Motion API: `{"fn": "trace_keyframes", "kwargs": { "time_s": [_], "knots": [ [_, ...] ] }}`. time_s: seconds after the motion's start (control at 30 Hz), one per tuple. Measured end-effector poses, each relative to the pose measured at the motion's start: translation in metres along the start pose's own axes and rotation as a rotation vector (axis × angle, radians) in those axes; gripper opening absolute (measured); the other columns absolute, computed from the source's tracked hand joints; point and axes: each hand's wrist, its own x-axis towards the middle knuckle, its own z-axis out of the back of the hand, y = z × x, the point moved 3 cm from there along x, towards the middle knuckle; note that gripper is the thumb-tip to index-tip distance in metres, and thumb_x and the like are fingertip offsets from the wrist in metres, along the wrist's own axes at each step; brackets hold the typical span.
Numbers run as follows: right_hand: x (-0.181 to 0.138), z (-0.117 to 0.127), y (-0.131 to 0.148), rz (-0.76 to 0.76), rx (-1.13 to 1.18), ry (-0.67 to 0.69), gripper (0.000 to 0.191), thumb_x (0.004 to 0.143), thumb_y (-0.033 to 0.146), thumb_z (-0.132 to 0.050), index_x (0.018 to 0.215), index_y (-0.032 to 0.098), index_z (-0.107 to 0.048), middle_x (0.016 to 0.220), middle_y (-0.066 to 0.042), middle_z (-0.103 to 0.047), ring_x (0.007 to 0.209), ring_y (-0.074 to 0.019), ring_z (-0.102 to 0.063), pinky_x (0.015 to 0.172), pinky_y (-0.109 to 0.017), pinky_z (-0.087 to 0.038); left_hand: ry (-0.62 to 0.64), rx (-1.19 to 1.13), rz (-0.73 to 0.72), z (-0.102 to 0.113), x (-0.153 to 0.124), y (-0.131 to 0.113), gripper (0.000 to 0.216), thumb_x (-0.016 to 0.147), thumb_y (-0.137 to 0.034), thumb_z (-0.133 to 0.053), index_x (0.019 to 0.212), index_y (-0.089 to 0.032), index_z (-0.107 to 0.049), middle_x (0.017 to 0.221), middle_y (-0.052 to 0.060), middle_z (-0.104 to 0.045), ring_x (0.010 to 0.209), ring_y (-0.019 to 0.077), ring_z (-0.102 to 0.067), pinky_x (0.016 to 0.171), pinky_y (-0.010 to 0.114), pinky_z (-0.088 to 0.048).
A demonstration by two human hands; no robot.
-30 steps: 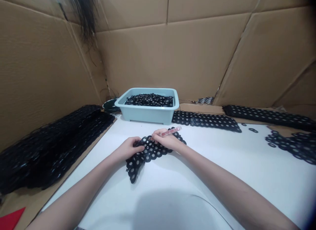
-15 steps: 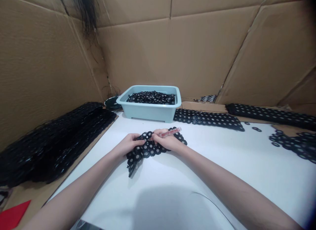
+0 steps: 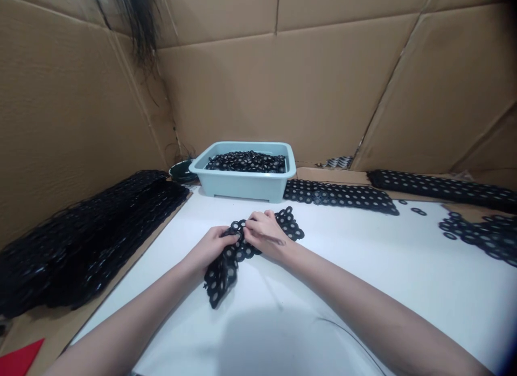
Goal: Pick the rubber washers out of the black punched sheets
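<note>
Now, count: one black ring sheet (image 3: 221, 273) in work. One pale blue tub (image 3: 242, 186) heaped with loose black rings. One tall stack (image 3: 89, 236) of similar sheets along the left. Two long strips at the back: the first strip (image 3: 339, 195) just beside the tub's right side, the second strip (image 3: 440, 187) farther right. One ragged cluster (image 3: 480, 238) of joined rings at the right edge. A few single rings (image 3: 418, 210) near it, too small to count surely. One red scrap (image 3: 18, 357) at bottom left.

Edges: cardboard walls (image 3: 283, 85) close off the left, back and right. White bench (image 3: 363, 273) shows wide to the right of my arms, while the stack hems in the left.

Position: the ring sheet lies mid-bench, near the tub but apart from it. My left hand (image 3: 212, 248) is closed on its left part, and the lower end droops below that hand onto the bench. My right hand (image 3: 264, 236) lies over the upper part, fingertips pinched on a ring at the top edge, close against the left thumb. The sheet's far end shows past the right knuckles.
</note>
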Motion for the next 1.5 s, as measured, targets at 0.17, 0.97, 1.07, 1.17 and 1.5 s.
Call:
{"fn": "trace_keyframes", "kwargs": {
  "time_s": [0.17,0.97,1.07,1.17,1.5],
  "knots": [
    [0.001,0.004,-0.004,0.038,-0.032,-0.036,0.026,0.083,0.022,-0.036,0.063,0.016,-0.052,0.076,-0.005,-0.053,0.074,-0.0137,-0.045,0.074,-0.033,-0.024,-0.005,0.096,-0.112,-0.004,0.000,-0.006,0.029,0.069,-0.029,-0.053,0.095,-0.018,-0.052,0.090,0.004,-0.059,0.087,0.0207,-0.053,0.076,0.030,-0.038],
    [-0.001,0.008,-0.006,-0.178,0.307,0.059,0.030,0.078,0.024,-0.037,0.050,0.017,-0.043,0.076,-0.002,-0.052,0.071,-0.0138,-0.047,0.070,-0.029,-0.033,0.009,0.295,0.001,0.022,0.008,0.000,0.026,0.064,-0.027,-0.056,0.086,-0.015,-0.059,0.079,0.003,-0.064,0.073,0.0197,-0.058,0.065,0.028,-0.041],
    [-0.002,0.006,-0.005,-0.166,0.281,0.099,0.029,0.077,0.025,-0.040,0.050,0.017,-0.045,0.073,-0.002,-0.050,0.076,-0.0156,-0.046,0.075,-0.031,-0.032,-0.037,0.278,0.015,0.022,0.008,0.002,0.024,0.061,-0.026,-0.057,0.082,-0.014,-0.060,0.074,0.003,-0.065,0.069,0.0188,-0.058,0.062,0.027,-0.041],
    [-0.004,0.000,-0.003,-0.162,0.257,0.127,0.032,0.080,0.028,-0.038,0.051,0.016,-0.045,0.078,-0.002,-0.050,0.081,-0.0164,-0.046,0.081,-0.035,-0.029,-0.074,0.249,-0.016,0.019,0.008,0.001,0.025,0.061,-0.026,-0.057,0.082,-0.013,-0.058,0.076,0.004,-0.064,0.069,0.0182,-0.058,0.062,0.027,-0.042],
    [-0.007,-0.012,0.011,-0.126,-0.017,-0.051,0.023,0.082,0.027,-0.039,0.066,0.018,-0.053,0.083,-0.005,-0.045,0.087,-0.0175,-0.042,0.080,-0.036,-0.027,-0.369,0.243,-0.113,0.004,-0.006,-0.003,0.029,0.062,-0.021,-0.055,0.089,-0.013,-0.052,0.083,0.005,-0.060,0.078,0.0189,-0.056,0.068,0.028,-0.042]
  ]
}}
